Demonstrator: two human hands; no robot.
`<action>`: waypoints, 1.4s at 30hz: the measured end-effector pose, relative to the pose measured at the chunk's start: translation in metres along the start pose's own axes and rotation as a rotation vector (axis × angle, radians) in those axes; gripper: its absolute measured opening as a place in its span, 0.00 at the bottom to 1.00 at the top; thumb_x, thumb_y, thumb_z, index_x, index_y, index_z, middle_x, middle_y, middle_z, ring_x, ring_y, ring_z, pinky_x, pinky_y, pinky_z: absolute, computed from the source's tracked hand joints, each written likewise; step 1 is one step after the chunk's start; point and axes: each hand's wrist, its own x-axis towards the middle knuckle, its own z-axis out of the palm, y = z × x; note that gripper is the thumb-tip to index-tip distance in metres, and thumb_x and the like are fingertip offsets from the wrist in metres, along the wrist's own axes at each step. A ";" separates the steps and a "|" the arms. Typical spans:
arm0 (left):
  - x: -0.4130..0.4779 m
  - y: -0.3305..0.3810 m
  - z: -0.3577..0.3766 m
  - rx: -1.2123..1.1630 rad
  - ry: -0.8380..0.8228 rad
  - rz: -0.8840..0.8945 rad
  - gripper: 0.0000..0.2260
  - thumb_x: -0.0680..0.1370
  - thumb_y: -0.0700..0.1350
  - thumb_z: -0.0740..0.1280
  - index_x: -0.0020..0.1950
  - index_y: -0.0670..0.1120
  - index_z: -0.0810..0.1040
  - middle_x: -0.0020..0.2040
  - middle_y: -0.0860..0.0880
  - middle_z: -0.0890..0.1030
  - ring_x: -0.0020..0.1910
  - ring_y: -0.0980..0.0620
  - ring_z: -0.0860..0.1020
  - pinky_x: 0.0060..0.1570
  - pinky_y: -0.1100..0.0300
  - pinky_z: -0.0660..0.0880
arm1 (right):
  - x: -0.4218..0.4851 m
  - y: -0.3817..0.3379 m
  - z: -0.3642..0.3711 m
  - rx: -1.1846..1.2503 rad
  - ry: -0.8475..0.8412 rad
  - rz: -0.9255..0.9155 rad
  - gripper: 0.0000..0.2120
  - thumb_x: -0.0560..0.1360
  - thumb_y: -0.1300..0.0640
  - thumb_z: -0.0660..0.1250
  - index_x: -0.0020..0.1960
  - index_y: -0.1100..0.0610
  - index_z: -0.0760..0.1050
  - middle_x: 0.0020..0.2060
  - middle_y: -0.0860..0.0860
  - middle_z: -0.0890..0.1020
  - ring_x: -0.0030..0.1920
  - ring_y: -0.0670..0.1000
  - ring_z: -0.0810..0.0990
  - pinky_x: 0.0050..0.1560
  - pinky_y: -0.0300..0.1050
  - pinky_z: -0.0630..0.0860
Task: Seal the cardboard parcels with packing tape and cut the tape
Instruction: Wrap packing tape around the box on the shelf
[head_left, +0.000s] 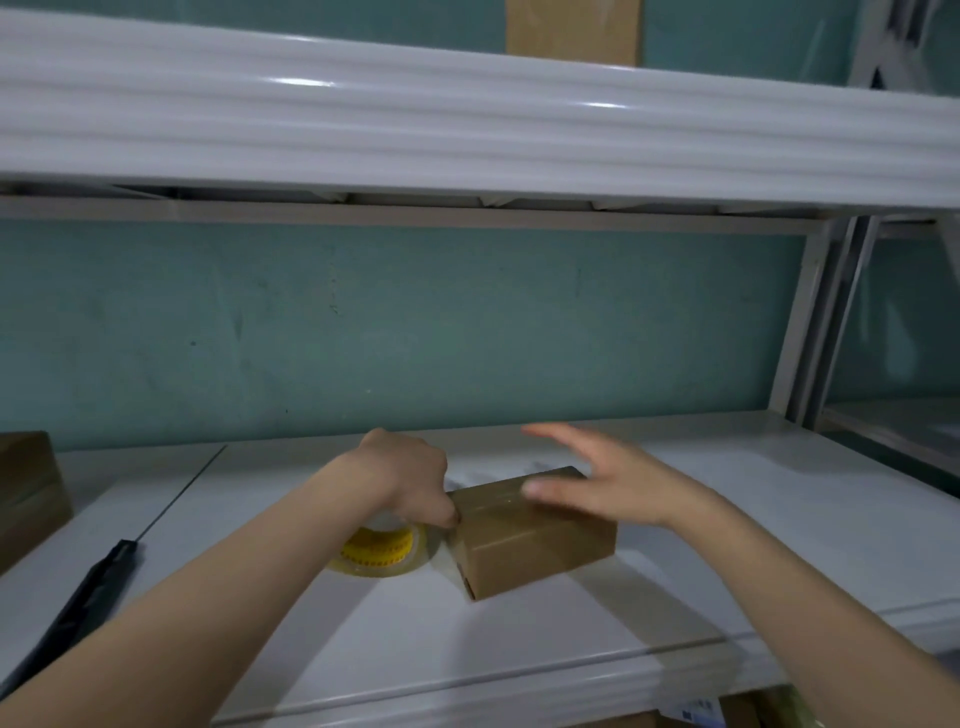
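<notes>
Teal wall (415, 322) fills the background beyond both hands; scuffed, bare paint.
White upper shelf (467, 119) runs across the view high above the hands; glossy ribbed front edge; brown cardboard sheet (571, 31) stands on it against the wall.
White lower shelf (727, 519) is the work surface under both hands; grey metal upright (821, 312) rises past the right hand, at the shelf's far right corner.
Brown box (26, 493) sits well out to the left of the left hand, cut off by the frame edge.
Small cardboard parcel (535, 540) lies flat on the lower shelf between the two hands, turned at an angle; flaps down, a glossy strip shows along its top.
Long black tool (88, 597) lies on the shelf left of the left forearm, well apart from the parcel; type unclear.
Tape roll (384, 556) lies flat under the left wrist, just beside the parcel's left end; clear tape, yellow core.
Left hand (410, 478): fingers curled down, tips at the parcel's top left edge; cannot tell whether they pinch tape or only press there.
Right hand (613, 478): fingers spread and straight, gripping nothing, over the parcel's right end; motion-blurred, contact with the top not clear.
</notes>
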 end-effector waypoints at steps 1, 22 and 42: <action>0.000 0.000 -0.001 -0.006 -0.001 -0.003 0.17 0.69 0.61 0.61 0.32 0.47 0.70 0.31 0.52 0.72 0.29 0.52 0.70 0.29 0.61 0.61 | 0.004 -0.011 0.012 -0.148 -0.137 -0.049 0.45 0.60 0.28 0.66 0.73 0.42 0.58 0.73 0.45 0.62 0.73 0.44 0.59 0.68 0.37 0.57; -0.055 -0.055 0.046 -1.822 0.139 0.250 0.19 0.71 0.56 0.65 0.31 0.42 0.79 0.21 0.43 0.72 0.20 0.49 0.71 0.34 0.58 0.75 | -0.001 -0.020 0.029 0.196 -0.053 -0.099 0.48 0.54 0.38 0.78 0.67 0.31 0.55 0.63 0.44 0.69 0.65 0.41 0.67 0.69 0.37 0.61; -0.060 -0.029 -0.003 -1.313 0.272 -0.049 0.23 0.71 0.57 0.70 0.21 0.46 0.71 0.14 0.52 0.69 0.13 0.56 0.65 0.19 0.68 0.65 | -0.007 -0.032 0.072 1.210 0.215 -0.074 0.42 0.50 0.60 0.81 0.63 0.52 0.74 0.53 0.55 0.83 0.51 0.52 0.82 0.47 0.45 0.80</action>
